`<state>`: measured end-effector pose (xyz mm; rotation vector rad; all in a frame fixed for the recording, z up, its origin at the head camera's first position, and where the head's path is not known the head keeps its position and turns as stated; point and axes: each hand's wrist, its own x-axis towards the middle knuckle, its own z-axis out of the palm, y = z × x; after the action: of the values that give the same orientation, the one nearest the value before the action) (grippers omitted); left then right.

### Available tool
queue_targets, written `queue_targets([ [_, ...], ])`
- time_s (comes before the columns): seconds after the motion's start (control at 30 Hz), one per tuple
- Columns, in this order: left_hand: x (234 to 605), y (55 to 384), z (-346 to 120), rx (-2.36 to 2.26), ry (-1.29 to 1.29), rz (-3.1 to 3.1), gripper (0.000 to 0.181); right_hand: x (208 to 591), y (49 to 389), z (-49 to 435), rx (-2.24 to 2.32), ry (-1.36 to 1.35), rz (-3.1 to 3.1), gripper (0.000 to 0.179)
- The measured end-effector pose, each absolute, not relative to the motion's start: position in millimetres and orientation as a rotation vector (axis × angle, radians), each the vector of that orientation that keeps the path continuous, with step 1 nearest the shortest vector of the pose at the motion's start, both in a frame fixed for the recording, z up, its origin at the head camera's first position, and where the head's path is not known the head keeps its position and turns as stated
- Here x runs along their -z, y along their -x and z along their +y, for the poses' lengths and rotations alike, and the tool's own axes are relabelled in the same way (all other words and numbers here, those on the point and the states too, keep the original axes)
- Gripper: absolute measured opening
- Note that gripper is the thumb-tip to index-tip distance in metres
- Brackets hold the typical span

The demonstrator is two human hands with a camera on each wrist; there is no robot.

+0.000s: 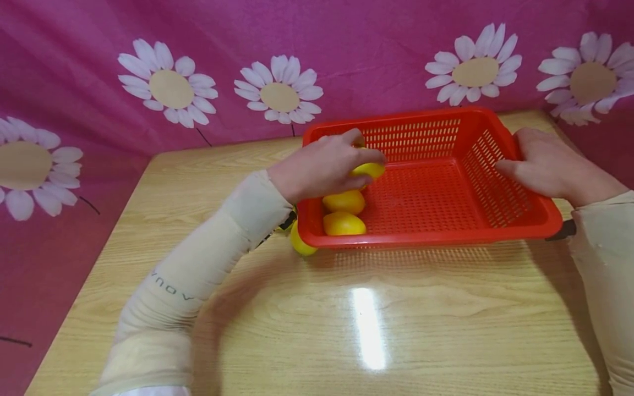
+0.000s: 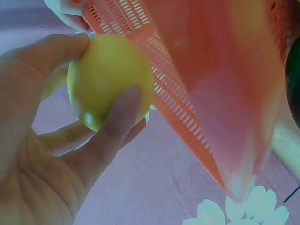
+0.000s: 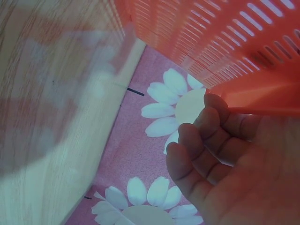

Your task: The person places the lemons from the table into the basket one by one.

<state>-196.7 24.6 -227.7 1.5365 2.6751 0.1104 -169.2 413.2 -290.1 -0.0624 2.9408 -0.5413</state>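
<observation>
Two lemons point(image 1: 344, 224) sit in the red basket point(image 1: 426, 237); my left hand point(image 1: 324, 166) pinches a third lemon point(image 1: 371, 170) over its left end, right hand point(image 1: 550, 165) grips the right. Looks partway: another lemon point(image 1: 303, 246) is outside, just beside.

Left arm point(image 1: 198, 264): enters the head view at lower left and extends diagonally forward and to the right. Sleeved to the wrist. Left hand point(image 1: 322, 165): raised, back facing up; fingers point(image 2: 56, 52) curled inward in a grip. Right arm point(image 1: 606, 275): enters at the right edge and extends forward, also sleeved to the wrist. Right hand point(image 1: 547, 162): directed to the left in a grip. The 4 fingers point(image 3: 190, 140) are bent, tips in a row; the thumb point(image 1: 509, 168) opposes them. The 2 hands are well apart.
</observation>
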Motion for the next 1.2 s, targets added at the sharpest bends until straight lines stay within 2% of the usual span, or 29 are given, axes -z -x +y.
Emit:
queue_targets([
  [0.33,230,191,27,-0.071,-1.527,2.626,0.039,289,168,412,0.557,0.043,2.914,0.050],
  [1.2,222,168,36,-0.013,-1.511,2.587,0.040,290,173,413,0.520,0.030,2.961,0.046],
])
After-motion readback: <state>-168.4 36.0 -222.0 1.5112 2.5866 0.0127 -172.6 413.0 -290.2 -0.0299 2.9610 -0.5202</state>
